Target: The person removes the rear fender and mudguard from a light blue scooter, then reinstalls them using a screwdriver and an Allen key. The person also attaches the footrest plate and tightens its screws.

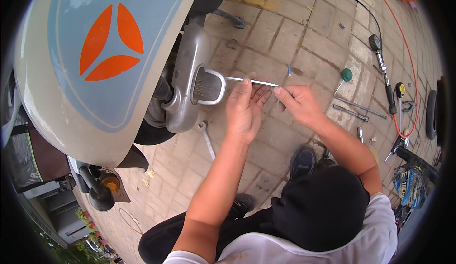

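Holding: right hand [299, 105] pinches the right end of a slim metal rod [260, 82]; left hand [243, 114] has its thumb at it, closure unclear.
Rod: just right of the scooter's [111, 109] grey metal casing [193, 50].
Paving [285, 38]: open-end wrench [206, 138] near left, pressure gauge [375, 42] far right.

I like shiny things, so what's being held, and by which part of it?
A thin silvery rod. The right hand pinches its right end. The left hand's thumb crosses it nearer the other end; that grip is unclear.
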### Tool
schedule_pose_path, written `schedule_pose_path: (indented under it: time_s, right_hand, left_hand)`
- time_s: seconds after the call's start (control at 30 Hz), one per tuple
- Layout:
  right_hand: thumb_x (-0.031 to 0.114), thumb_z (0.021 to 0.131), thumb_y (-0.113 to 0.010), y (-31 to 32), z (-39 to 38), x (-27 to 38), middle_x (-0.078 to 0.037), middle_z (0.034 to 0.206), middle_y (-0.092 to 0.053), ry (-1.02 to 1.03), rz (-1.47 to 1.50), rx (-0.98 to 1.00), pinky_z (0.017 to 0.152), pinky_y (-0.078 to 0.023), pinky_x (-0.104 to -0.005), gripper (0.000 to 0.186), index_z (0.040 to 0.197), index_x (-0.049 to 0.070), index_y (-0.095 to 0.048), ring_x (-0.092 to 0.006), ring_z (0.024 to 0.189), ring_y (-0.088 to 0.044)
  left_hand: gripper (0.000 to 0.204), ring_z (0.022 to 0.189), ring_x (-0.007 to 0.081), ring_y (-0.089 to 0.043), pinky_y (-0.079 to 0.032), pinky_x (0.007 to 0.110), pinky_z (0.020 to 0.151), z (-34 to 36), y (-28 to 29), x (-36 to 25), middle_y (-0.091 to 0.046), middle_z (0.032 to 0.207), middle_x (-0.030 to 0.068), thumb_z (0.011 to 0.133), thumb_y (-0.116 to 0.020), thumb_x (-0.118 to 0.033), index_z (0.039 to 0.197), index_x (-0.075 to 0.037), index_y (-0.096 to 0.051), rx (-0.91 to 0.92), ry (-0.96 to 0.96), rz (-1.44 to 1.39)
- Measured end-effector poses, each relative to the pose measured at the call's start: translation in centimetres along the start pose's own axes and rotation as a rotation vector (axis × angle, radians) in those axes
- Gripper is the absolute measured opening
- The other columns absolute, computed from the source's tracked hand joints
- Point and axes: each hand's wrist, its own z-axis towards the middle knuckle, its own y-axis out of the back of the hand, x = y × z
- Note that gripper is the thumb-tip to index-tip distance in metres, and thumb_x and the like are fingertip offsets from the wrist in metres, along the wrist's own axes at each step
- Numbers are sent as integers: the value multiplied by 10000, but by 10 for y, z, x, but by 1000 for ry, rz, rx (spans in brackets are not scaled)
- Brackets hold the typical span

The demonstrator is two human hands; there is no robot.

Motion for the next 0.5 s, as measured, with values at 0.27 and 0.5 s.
schedule_pose_path:
  time_s: [0.27, 0.5]
  right_hand:
    - [373, 779, -737, 8, -20, 10, -78, 763, -584, 392, -313, -272, 585, -422, -317, 377, 950, 47, -656, -211, 660, -553]
    - [345, 710, -764, 13, 2, 6, -73, 825, -581, 603, -615, -235, 664, -424, -362, 345, 843, 55, -632, -230, 740, -535]
  left_hand:
    - [236, 794, 186, -646, -546, 339, 762, -1, 8, -6, -670, 958, 117, 921, -643, -268, 1004, -51, -598, -22, 4, 127]
    - [274, 744, 174, -628, -542, 331, 735, 4, 1, -7, -655, 885, 89, 901, -671, -292, 992, -47, -589, -149, 8, 208]
